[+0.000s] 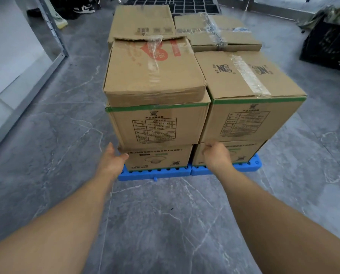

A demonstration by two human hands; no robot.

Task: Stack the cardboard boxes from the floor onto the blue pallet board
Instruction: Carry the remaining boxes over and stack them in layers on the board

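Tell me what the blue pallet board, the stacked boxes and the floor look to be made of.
Blue pallet board: likely moulded plastic, uniform colour, round holes. Boxes: brown cardboard, matte, creased, sealed with clear tape. Floor: grey, white-veined, slightly glossy; probably marble-look tile or stone.

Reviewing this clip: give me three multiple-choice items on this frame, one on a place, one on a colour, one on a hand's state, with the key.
1. Where does the box with the red print sit?
A. on the floor
B. on top of the near left stack
C. in the black crate

2. What colour is the pallet board?
A. blue
B. red
C. grey

3. How is the left hand?
A. gripping a tape roll
B. open beside the near left stack's bottom box
C. out of view

Key: 1 B, it rests on the green-edged box. 2 A, the blue edge shows under the boxes. 3 B, fingers straight at the box corner.
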